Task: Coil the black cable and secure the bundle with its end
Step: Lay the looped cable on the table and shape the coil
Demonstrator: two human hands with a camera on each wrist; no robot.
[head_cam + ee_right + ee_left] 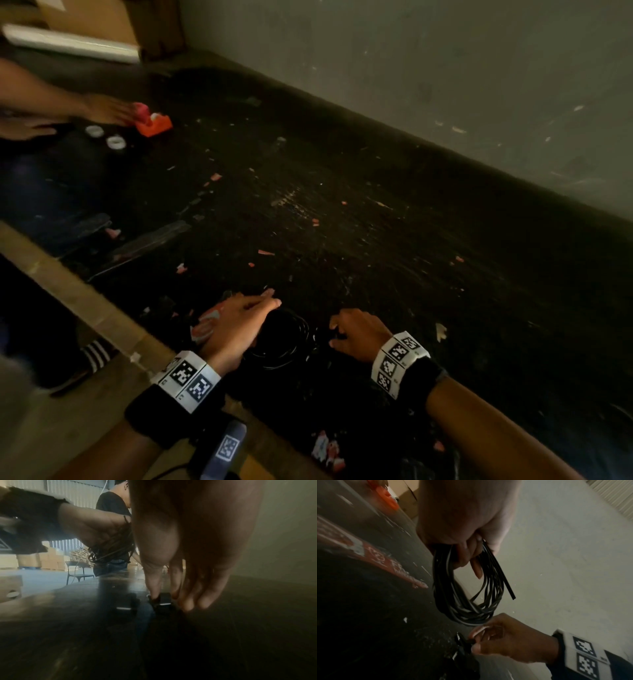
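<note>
The black cable (284, 337) is wound into a coil of several loops (464, 601) that hangs just above the dark table (376, 222). My left hand (239, 322) grips the top of the coil, fingers curled round the strands (471, 550). A short loose cable end (510, 592) sticks out of the bundle. My right hand (346, 330) is just right of the coil, low at the table. Its thumb and forefinger pinch a small black plug-like piece (462, 641) (164, 599). A second black block (125, 604) lies beside it.
Another person's hands (102, 109) work at the table's far left by an orange tape dispenser (154, 123) and two white rolls (104, 136). A grey wall (445, 68) runs along the right. A red label (205, 325) and paper scraps lie on the table. The table's edge (102, 308) is at my left.
</note>
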